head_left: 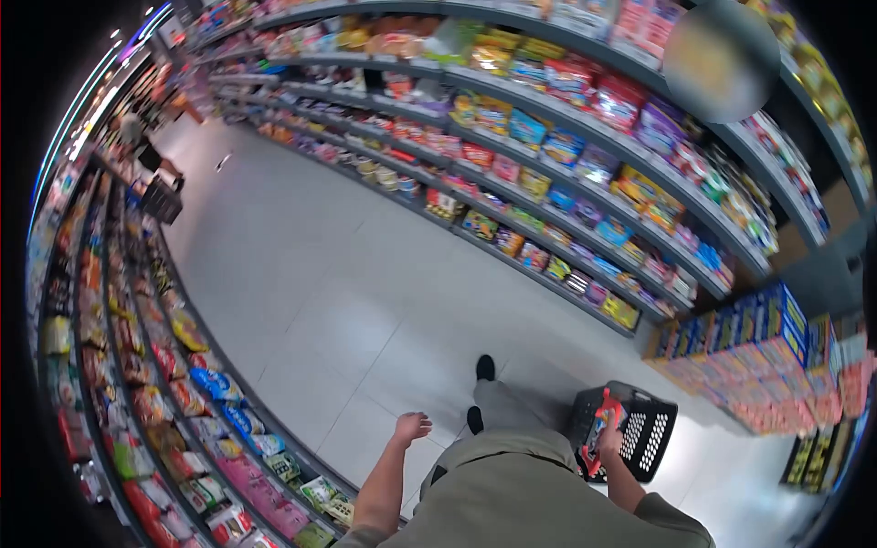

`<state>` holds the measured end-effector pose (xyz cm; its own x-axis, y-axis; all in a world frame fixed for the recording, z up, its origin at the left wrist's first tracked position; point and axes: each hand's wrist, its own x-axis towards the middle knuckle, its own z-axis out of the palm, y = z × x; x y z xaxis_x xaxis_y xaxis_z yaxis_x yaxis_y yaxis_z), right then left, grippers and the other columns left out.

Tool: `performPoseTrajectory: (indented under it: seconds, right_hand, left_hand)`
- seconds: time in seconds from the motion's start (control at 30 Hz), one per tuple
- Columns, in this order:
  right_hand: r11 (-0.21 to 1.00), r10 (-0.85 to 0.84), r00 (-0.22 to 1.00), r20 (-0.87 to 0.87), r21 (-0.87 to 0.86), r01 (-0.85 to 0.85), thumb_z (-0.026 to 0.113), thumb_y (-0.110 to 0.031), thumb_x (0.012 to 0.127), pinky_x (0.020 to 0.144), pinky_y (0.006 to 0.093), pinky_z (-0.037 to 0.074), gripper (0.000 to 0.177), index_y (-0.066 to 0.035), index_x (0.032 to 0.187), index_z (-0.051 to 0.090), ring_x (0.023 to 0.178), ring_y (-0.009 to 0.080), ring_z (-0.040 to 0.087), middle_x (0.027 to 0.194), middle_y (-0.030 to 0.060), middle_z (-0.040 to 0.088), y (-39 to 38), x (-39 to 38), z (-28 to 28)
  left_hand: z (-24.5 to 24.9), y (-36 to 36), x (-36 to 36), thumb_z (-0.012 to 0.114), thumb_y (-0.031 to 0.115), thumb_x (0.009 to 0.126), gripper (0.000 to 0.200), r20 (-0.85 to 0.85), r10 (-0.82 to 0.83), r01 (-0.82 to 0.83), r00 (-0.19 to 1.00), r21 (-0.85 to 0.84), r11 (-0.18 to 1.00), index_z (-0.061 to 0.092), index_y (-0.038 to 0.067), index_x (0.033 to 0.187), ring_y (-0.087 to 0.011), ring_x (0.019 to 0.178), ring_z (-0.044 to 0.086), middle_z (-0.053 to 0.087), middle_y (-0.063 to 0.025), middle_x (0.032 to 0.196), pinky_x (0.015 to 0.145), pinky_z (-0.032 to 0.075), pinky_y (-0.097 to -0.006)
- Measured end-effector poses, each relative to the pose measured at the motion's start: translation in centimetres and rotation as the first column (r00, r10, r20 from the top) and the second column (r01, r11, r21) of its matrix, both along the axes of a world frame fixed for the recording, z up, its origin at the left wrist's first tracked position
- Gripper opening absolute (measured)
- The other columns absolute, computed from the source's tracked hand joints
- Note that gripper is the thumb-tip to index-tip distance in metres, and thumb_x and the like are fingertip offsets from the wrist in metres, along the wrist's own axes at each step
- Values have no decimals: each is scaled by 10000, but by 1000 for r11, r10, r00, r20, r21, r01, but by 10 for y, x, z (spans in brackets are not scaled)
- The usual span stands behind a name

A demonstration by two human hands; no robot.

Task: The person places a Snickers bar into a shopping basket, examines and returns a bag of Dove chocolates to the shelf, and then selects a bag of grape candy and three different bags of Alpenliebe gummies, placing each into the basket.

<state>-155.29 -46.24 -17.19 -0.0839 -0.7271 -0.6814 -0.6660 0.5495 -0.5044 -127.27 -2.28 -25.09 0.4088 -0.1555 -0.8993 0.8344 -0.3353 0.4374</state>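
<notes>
My right hand [609, 438] is closed around the red handle [610, 402] of a black shopping basket [654, 437], which hangs beside my right leg. The basket's side has rows of holes, and something red and blue shows near the handle, too blurred to name. On the other side, my left hand [414, 426] hangs free over the floor with its fingers loosely bent and nothing visible in it. Snack packets on the low left shelf [320, 489] are the nearest goods to it.
Shelves of bagged snacks [566, 146] curve along the right side of the aisle. Lower shelves [146, 365] line the left. Stacked boxes [749, 338] stand at the right. Pale tiled floor [311, 265] stretches ahead, where a person [137, 137] has a dark basket [162, 200].
</notes>
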Motion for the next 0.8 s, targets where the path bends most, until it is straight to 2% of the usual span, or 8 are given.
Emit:
performPoseTrajectory:
  seconds: [0.23,0.33,0.4,0.47,0.53,0.6,0.67,0.8]
  right_hand:
    - [996,47,998,-50,79,-43,697,-427,792,393,333,352,397,-108,612,543,398,149,456,514,11,468,63,119,-26]
    - [994,-42,986,-160,91,57,702,-397,784,395,335,355,361,-94,648,562,415,160,470,545,20,488,78,177,-52]
    - [987,-33,999,2,155,33,690,-372,791,394,342,366,336,-81,673,572,429,173,478,563,24,496,81,200,-77]
    - [969,-11,993,-119,244,39,668,-359,814,393,352,383,327,-91,663,557,422,188,471,549,29,482,76,231,-109]
    - [958,-39,982,-184,272,89,647,-309,811,390,359,398,288,-114,634,530,416,193,467,541,27,477,79,266,-106]
    - [952,-226,974,34,220,213,643,-269,797,386,360,400,267,-129,615,507,411,195,465,532,23,474,74,281,-135]
    - [942,-232,957,174,284,176,642,-254,802,384,363,400,254,-135,626,504,427,188,475,541,14,475,59,296,-171]
    - [939,-190,981,43,300,169,644,-249,810,428,348,423,184,-133,716,538,507,176,519,613,24,506,83,367,-138]
  left_hand:
    - [5,1,92,515,244,927,317,95,-138,134,986,45,990,609,-25,1065,-219,708,682,693,-148,926,610,539,-311]
    - [10,44,126,520,232,920,318,74,-150,136,986,169,976,615,-33,1069,-221,700,681,695,-157,913,588,534,-314]
    - [23,81,147,532,228,915,321,42,-152,138,988,232,963,620,-39,1070,-226,685,682,698,-162,894,571,533,-318]
    - [34,117,175,522,219,913,320,30,-138,125,990,266,956,618,-44,1069,-230,679,684,696,-167,880,577,545,-324]
    - [42,155,196,505,214,917,304,136,14,-53,991,286,957,614,-36,1052,-232,680,684,691,-171,877,587,551,-328]
    - [44,186,209,491,202,912,278,188,261,-302,947,244,921,608,-21,1032,-233,679,679,687,-169,870,583,550,-328]
    - [58,193,223,493,203,912,268,162,311,-345,937,264,901,606,-12,1025,-239,691,678,685,-169,875,601,551,-335]
    - [55,211,224,502,217,914,262,24,373,-362,927,314,878,607,9,1034,-267,740,675,686,-158,909,685,555,-368]
